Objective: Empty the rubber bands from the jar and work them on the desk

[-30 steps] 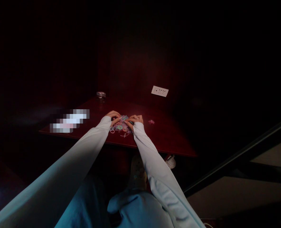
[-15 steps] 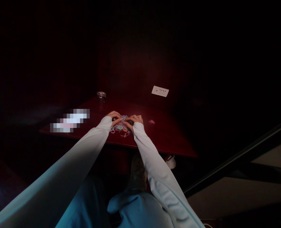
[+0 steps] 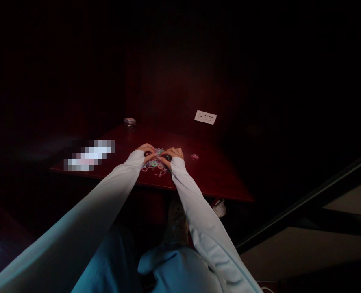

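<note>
A loose heap of colourful elastic hair ties (image 3: 154,164), in pinks, purples, greens and oranges, lies near the front edge of the dark red table. My left hand (image 3: 146,151) is over the left side of the heap, thumb and fingers closed in a pinch. From the right, my right hand (image 3: 173,155) meets it, its thumb and index finger also pinched. Between the two sets of fingertips a pale hair tie (image 3: 157,154) seems to be held; its details are too small to make out. Apart from the heap, a small pink bunch of hair ties (image 3: 194,156) rests to the right.
Toward the back left of the table (image 3: 217,179) stands a clear lidded jar (image 3: 130,124). A bright pixelated patch (image 3: 90,155) covers something at the left. On the wall behind is a white socket panel (image 3: 205,117). My legs and a shoe (image 3: 177,221) are below the table edge.
Both hands stay almost in place over the heap, with only a slight shift of the fingertips. The heap, the pink bunch and the jar look the same.
</note>
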`<state>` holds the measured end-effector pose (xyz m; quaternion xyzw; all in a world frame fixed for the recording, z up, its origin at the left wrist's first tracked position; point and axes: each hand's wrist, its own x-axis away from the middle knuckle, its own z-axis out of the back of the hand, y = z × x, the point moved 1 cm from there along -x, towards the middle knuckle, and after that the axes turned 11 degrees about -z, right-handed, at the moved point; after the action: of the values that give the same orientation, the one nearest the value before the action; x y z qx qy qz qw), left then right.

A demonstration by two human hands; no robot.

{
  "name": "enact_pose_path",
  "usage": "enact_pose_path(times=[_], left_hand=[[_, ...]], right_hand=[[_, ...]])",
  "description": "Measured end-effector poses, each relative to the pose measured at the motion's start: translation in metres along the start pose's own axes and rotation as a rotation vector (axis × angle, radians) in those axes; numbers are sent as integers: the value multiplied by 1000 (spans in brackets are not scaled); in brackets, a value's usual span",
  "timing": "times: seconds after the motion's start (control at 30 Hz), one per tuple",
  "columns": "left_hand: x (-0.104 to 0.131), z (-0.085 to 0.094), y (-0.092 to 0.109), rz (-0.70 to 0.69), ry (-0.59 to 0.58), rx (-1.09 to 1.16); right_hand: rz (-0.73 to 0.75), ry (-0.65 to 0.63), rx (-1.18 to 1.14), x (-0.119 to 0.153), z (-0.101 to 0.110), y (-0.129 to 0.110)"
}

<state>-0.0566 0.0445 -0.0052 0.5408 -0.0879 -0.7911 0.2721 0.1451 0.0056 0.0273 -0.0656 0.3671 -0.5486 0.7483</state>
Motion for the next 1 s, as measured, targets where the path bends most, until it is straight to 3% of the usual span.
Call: enact_pose_path(times=[0.47,1.0], left_hand=[[-1,-2,8,61,-2,-80],[0,0,10,12,-56,-68]], right_hand=[[12,-1,-17,0,1,0],[25,13,-12,1,1,0]])
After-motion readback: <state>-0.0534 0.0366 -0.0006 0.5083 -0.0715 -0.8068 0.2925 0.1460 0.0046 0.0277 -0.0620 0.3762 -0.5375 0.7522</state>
